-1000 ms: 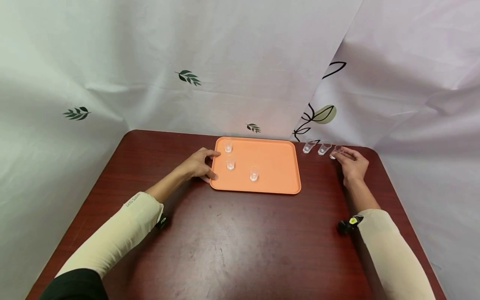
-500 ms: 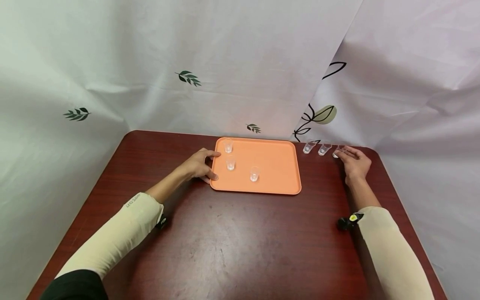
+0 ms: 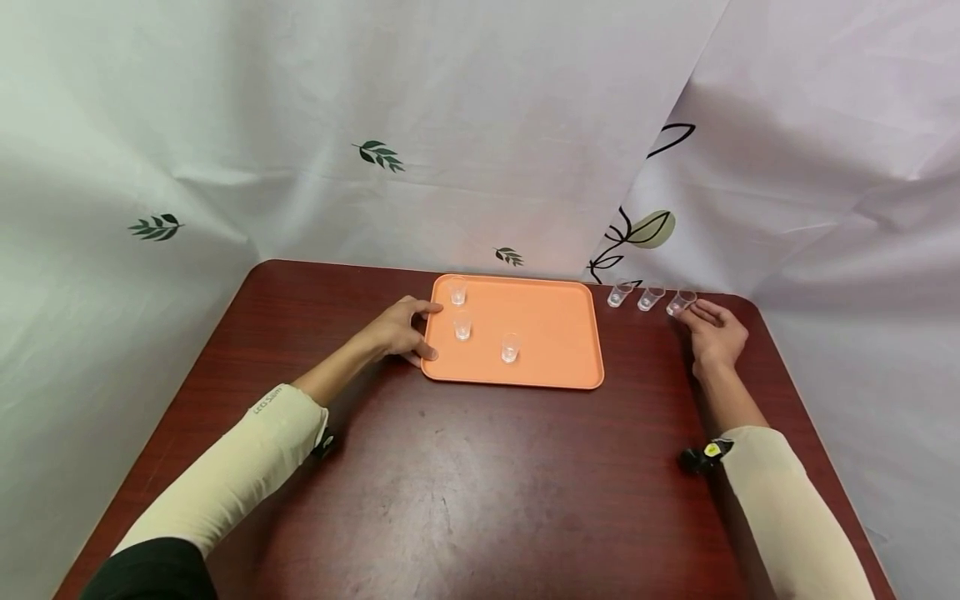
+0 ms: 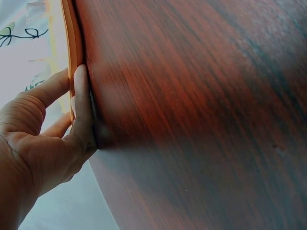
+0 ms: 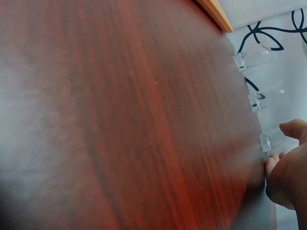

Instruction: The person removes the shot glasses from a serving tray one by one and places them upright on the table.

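Observation:
At the left end of the orange tray (image 3: 558,329), my left hand (image 3: 392,329) grips the rim, thumb and fingers spread along it. The left wrist view shows this hand (image 4: 50,132) with fingers on both faces of the tray edge (image 4: 73,36). Three clear cups (image 3: 458,292) (image 3: 462,327) (image 3: 510,349) stand on the tray. My right hand (image 3: 718,335) is beside the rightmost cup (image 3: 681,302) of a row off the tray. In the right wrist view, that cup (image 5: 266,142) stands between the parted thumb and fingers of the hand (image 5: 290,170).
Two more clear cups (image 3: 619,293) (image 3: 650,298) stand between the tray and the right hand, near the back edge of the dark red table (image 3: 495,467). A pale cloth (image 3: 480,125) with leaf prints hangs right behind the table.
The right hand has shifted slightly right, and the rightmost cup now stands a little further right, less covered by the fingers. The left hand and tray look the same.

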